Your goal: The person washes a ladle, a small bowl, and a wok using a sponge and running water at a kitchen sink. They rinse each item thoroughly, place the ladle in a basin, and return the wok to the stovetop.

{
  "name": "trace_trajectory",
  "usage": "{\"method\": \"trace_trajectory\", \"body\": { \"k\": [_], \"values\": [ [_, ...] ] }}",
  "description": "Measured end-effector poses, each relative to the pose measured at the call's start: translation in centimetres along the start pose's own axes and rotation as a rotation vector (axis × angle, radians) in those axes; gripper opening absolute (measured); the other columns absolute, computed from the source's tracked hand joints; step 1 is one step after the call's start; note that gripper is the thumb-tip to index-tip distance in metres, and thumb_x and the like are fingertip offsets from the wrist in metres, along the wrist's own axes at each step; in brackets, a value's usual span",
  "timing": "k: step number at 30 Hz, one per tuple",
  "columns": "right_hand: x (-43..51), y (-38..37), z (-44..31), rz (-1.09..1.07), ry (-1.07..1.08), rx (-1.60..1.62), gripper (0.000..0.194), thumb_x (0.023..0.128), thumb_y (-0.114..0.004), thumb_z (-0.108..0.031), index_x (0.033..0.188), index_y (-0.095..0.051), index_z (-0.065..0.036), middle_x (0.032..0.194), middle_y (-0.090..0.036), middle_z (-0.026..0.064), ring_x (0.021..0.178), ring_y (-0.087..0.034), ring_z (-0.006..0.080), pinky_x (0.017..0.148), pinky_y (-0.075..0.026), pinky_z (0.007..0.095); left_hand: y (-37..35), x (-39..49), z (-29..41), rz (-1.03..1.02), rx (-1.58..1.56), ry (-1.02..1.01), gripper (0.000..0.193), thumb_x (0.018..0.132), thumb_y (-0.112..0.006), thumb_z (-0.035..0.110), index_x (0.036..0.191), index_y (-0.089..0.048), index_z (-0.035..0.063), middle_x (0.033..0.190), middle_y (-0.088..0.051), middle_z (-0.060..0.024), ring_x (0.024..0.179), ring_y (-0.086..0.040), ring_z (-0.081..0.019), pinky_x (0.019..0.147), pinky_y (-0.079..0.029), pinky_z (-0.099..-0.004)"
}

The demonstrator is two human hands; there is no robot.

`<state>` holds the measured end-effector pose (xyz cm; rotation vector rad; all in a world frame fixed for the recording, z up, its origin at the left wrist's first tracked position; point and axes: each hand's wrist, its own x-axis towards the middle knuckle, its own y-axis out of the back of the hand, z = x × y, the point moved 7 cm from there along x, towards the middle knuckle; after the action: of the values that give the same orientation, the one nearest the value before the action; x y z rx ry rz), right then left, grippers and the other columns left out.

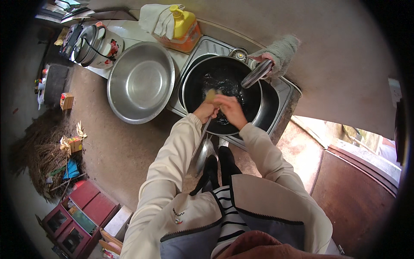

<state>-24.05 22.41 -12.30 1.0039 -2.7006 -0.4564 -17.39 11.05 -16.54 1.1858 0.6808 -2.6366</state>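
Note:
A large black wok (197, 77) with a metal rim sits in the stainless steel sink (275, 100). Glinting water shows at its bottom. Over the wok's near side, my left hand (206, 111) is closed around the thin metal handle (203, 129) of a long utensil, which slants down towards my feet. A yellowish-brown piece (210, 94), blurred, sticks up above that fist; whether it is part of the utensil I cannot tell. My right hand (232, 110) is bent against it from the right, its fingers blurred and their hold unclear.
A wide steel basin (144, 81) stands left of the sink. Behind it are a flowered pot (111, 48) and a yellow pump bottle (185, 26) by a white cloth (155, 17). A towel-wrapped faucet (258, 73) overhangs the wok. Rightward stands a brown door (352, 194).

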Motion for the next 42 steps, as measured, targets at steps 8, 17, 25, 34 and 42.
{"method": "trace_trajectory", "body": {
  "k": [8, 17, 25, 34, 42],
  "values": [
    [6.5, 2.7, 6.1, 0.059, -0.305, -0.089, 0.029, 0.088, -0.057, -0.012, 0.113, -0.072, -0.011, 0.122, -0.068, 0.0133, 0.112, -0.063, 0.0321, 0.092, -0.048, 0.0444, -1.0, -2.1, -0.2, -0.097, 0.162, 0.030, 0.018, 0.098, -0.064, 0.019, 0.088, -0.061, 0.0047, 0.070, -0.054, 0.0009, 0.057, -0.047, -0.0071, 0.048, -0.036, -0.0220],
    [-1.0, 1.1, 8.2, 0.296, -0.574, 0.544, 0.033, 0.095, -0.052, 0.000, 0.124, -0.066, 0.001, 0.122, -0.069, 0.0111, 0.108, -0.064, 0.0155, 0.091, -0.050, 0.0268, 0.3, -0.8, -0.2, 0.060, -0.225, 0.014, 0.017, 0.101, -0.059, 0.015, 0.089, -0.061, 0.0022, 0.076, -0.055, -0.0017, 0.057, -0.046, -0.0078, 0.044, -0.035, -0.0211],
    [1.3, 1.2, -3.7, 0.268, 0.045, -0.092, 0.027, 0.090, -0.057, -0.003, 0.113, -0.072, -0.005, 0.119, -0.067, 0.0162, 0.107, -0.061, 0.0347, 0.095, -0.047, 0.0399, -0.5, -1.8, 1.0, -0.088, -0.525, -0.038, 0.010, 0.103, -0.056, 0.013, 0.101, -0.060, 0.0045, 0.085, -0.058, -0.0020, 0.057, -0.040, -0.0062, 0.044, -0.031, -0.0195],
    [2.5, 5.3, 9.1, 0.426, -0.190, -0.230, 0.036, 0.083, -0.054, 0.004, 0.113, -0.070, -0.006, 0.114, -0.070, 0.0167, 0.102, -0.068, 0.0329, 0.090, -0.052, 0.0390, 0.1, -3.4, 1.7, -0.118, -0.366, -0.112, 0.019, 0.104, -0.057, 0.018, 0.101, -0.064, 0.0001, 0.097, -0.066, -0.0076, 0.058, -0.037, -0.0052, 0.045, -0.031, -0.0199],
    [0.0, 0.9, -0.4, 0.134, 0.028, -0.172, 0.048, 0.084, -0.048, 0.013, 0.121, -0.069, -0.007, 0.126, -0.066, 0.0146, 0.115, -0.063, 0.0313, 0.100, -0.048, 0.0344, -0.5, -2.4, 0.7, -0.027, -0.140, -0.057, 0.021, 0.101, -0.060, 0.020, 0.092, -0.063, 0.0015, 0.065, -0.047, 0.0017, 0.052, -0.039, -0.0056, 0.043, -0.028, -0.0228]
  ]
}}
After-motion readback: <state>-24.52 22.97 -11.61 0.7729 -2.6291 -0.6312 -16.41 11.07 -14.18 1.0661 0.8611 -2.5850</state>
